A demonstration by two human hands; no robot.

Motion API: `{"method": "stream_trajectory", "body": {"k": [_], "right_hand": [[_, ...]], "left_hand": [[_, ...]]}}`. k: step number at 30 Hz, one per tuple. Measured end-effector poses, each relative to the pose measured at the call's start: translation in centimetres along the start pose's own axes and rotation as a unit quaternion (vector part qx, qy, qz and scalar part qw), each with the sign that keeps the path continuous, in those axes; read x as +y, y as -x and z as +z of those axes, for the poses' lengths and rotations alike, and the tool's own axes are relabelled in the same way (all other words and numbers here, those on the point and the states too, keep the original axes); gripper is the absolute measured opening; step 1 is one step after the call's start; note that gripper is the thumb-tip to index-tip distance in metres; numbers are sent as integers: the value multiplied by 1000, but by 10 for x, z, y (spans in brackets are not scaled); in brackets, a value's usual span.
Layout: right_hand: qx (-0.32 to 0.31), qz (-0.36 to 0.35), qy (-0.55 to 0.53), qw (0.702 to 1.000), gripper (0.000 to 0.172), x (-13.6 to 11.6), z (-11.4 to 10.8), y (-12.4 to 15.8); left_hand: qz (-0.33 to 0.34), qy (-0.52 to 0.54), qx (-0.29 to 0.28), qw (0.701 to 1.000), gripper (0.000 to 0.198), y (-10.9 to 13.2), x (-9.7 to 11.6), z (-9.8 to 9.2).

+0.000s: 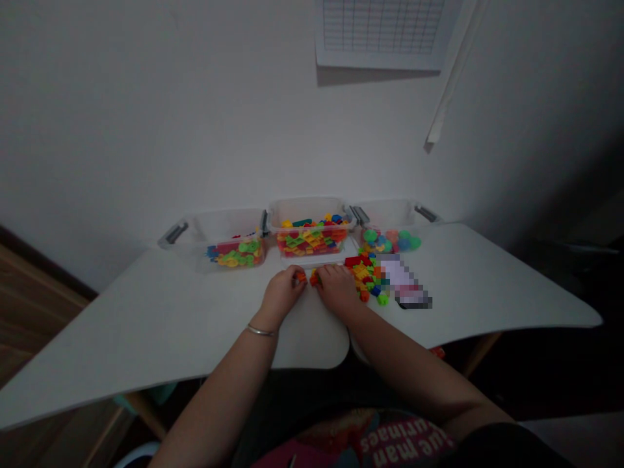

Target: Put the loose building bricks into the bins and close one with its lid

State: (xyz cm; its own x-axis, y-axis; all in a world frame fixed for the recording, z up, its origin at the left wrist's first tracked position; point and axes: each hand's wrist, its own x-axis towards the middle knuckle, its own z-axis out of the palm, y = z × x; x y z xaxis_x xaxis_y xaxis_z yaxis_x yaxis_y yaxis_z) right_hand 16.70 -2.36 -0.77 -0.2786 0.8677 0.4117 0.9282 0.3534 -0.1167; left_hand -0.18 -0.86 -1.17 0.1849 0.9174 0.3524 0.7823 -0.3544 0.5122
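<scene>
My left hand (284, 292) is closed around an orange toy building piece (299, 277), over the middle of the white table (195, 325). Just to its right, my right hand (336, 286) pinches another small orange building piece (314, 278), with a bit of yellow beside it. A narrow gap lies between the two pieces. Right of my right hand spreads a loose pile of building pieces (366, 273) in red, yellow, orange, green and blue. My fingers partly hide both held pieces.
Behind my hands stand a left clear bin (229, 227), a middle clear bin (312, 205) and a right clear bin (390, 211), all holding coloured plastic pieces. A blurred-out phone-like object (403, 279) lies right of the pile. The wall (219, 117) rises behind the table.
</scene>
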Motion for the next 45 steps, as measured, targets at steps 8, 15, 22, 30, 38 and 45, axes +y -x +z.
{"method": "stream_trajectory", "body": {"k": [8,15,22,30,38,45], "right_hand": [[23,1,-115,993,17,5,3,-4],[117,33,-322,939,22,14,3,-12],[254,25,-366,895,19,26,-23,-37],[283,84,-277,915,27,45,-46,-69],[226,72,-179,955,32,56,-46,-92],[168,15,-57,984,36,46,-37,-80]], "left_hand": [[26,-39,5,999,14,-1,-7,3],[35,-44,4,998,30,-1,-10,4],[81,-43,-24,996,22,-3,-6,1],[107,-54,-43,992,21,-4,-8,2],[110,-61,-50,991,24,-4,-6,0],[102,-44,-55,992,16,-2,-2,-3]]}}
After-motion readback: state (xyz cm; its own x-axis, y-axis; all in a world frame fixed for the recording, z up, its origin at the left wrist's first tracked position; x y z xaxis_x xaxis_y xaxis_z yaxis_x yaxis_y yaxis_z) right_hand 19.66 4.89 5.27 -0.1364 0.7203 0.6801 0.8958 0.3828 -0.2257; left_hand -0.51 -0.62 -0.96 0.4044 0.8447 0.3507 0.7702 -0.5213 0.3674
